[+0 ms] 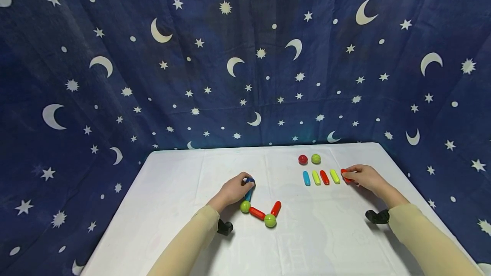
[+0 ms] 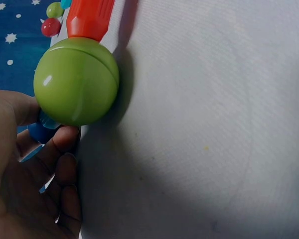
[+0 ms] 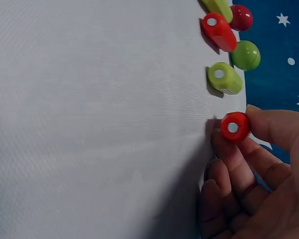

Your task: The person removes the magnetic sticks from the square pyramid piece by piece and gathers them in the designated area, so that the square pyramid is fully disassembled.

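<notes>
My left hand (image 1: 232,189) pinches a dark blue ball (image 1: 250,180) at the end of a chain of magnetic sticks and balls. From that ball a blue stick (image 1: 248,196) runs to a green ball (image 1: 245,207). A red stick (image 1: 257,213) links it to a second green ball (image 1: 270,220), from which another red stick (image 1: 276,208) points away from me. Over at the right, my right hand (image 1: 366,178) pinches a separate red stick (image 3: 234,126) between thumb and fingers. Its round end with a silver disc shows in the right wrist view.
Beside the right hand lies a row of sticks: yellow-green (image 1: 335,176), red (image 1: 324,177), yellow-green (image 1: 316,177) and blue (image 1: 306,178). Behind them sit a red ball (image 1: 303,159) and a green ball (image 1: 316,159). A starry blue curtain (image 1: 215,76) hangs behind the white table (image 1: 172,208).
</notes>
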Demonstrator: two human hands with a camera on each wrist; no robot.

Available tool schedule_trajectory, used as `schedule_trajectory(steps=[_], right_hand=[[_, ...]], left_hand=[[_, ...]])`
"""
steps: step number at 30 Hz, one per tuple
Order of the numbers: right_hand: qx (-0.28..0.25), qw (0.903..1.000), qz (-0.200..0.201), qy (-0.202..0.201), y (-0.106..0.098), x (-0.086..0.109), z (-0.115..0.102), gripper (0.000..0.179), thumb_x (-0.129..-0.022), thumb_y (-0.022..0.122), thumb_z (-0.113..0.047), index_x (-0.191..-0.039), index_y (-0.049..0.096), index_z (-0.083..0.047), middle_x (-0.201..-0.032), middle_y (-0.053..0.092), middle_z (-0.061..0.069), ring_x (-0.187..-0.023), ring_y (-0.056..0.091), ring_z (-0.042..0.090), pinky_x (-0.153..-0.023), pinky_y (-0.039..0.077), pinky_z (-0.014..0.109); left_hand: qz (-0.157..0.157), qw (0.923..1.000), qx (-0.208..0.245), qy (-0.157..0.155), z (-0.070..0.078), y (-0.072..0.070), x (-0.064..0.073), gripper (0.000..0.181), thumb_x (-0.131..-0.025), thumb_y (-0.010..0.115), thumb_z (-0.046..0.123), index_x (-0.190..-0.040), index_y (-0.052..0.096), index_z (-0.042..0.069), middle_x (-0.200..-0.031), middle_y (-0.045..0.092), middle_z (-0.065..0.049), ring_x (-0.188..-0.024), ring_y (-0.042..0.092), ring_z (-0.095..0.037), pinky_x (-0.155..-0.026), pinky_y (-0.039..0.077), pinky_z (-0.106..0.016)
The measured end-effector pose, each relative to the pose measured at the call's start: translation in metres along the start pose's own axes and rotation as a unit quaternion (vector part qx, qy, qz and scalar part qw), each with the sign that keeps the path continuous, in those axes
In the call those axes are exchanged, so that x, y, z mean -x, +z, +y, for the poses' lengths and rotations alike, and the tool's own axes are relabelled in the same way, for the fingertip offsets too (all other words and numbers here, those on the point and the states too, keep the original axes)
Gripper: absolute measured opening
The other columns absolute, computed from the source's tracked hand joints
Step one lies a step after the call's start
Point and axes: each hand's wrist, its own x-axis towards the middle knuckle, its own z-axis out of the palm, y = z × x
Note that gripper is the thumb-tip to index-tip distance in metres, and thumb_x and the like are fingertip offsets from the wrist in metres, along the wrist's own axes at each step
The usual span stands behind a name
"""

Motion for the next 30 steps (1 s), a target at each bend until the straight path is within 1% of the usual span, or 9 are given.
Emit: schedule_trajectory(steps=[2,9,14,17,20,25,30], right_hand=[[0.007,1.0,-0.002,0.005,0.001,0.001,-0.001,0.055,-0.099,0.065,-0.033,-0.13,0.057,0.012,-0.106,0.064,0.016,-0.093,0.055,0.028,-0.072,0.048,0.032],[0.023,0.9996,0.0,0.015,0.003,0.003,-0.004,0.055,-0.099,0.064,-0.034,-0.129,0.056,0.012,-0.11,0.063,0.021,-0.094,0.055,0.03,-0.072,0.049,0.032],[0.03,0.9993,0.009,0.021,0.006,0.002,-0.004,0.054,-0.1,0.064,-0.034,-0.128,0.056,0.011,-0.111,0.061,0.023,-0.093,0.054,0.031,-0.073,0.05,0.035],[0.031,0.9992,0.019,0.017,0.007,0.001,-0.003,0.054,-0.099,0.065,-0.034,-0.127,0.056,0.011,-0.111,0.06,0.024,-0.092,0.055,0.031,-0.073,0.051,0.034],[0.036,0.9988,0.032,0.011,0.009,0.0,-0.002,0.05,-0.099,0.066,-0.033,-0.123,0.057,0.01,-0.108,0.06,0.022,-0.091,0.056,0.03,-0.072,0.051,0.033],[0.052,0.9978,0.041,0.001,0.011,-0.001,-0.001,0.045,-0.1,0.063,-0.032,-0.119,0.059,0.008,-0.101,0.06,0.017,-0.087,0.055,0.028,-0.068,0.048,0.032],[0.049,0.9981,0.038,0.009,0.012,-0.001,-0.002,0.043,-0.1,0.061,-0.029,-0.12,0.057,0.009,-0.103,0.06,0.019,-0.089,0.054,0.029,-0.069,0.048,0.034]], left_hand=[[-0.001,1.0,0.001,0.0,0.0,0.0,0.001,0.04,-0.105,0.055,0.041,-0.137,0.057,0.017,-0.126,0.064,-0.011,-0.104,0.06,-0.025,-0.099,0.048,-0.05],[-0.001,1.0,0.002,-0.002,0.001,0.0,0.001,0.04,-0.105,0.055,0.041,-0.137,0.056,0.017,-0.126,0.064,-0.011,-0.104,0.059,-0.025,-0.099,0.048,-0.05],[0.001,1.0,0.003,-0.002,0.001,0.0,0.0,0.04,-0.105,0.055,0.04,-0.137,0.056,0.016,-0.125,0.064,-0.011,-0.102,0.058,-0.026,-0.099,0.048,-0.051],[0.002,1.0,0.002,-0.004,0.001,0.0,0.0,0.04,-0.105,0.055,0.041,-0.137,0.056,0.016,-0.125,0.064,-0.01,-0.102,0.058,-0.025,-0.099,0.048,-0.05],[0.002,1.0,0.003,-0.002,0.001,0.0,0.001,0.04,-0.105,0.056,0.041,-0.136,0.057,0.016,-0.125,0.064,-0.01,-0.102,0.059,-0.025,-0.099,0.048,-0.05],[0.0,1.0,0.003,-0.001,0.001,-0.001,0.002,0.04,-0.105,0.056,0.041,-0.136,0.057,0.016,-0.125,0.064,-0.011,-0.102,0.059,-0.025,-0.099,0.048,-0.05],[0.0,1.0,0.006,-0.001,0.0,-0.001,0.001,0.04,-0.105,0.056,0.041,-0.137,0.057,0.015,-0.124,0.064,-0.011,-0.102,0.059,-0.025,-0.099,0.048,-0.05]])
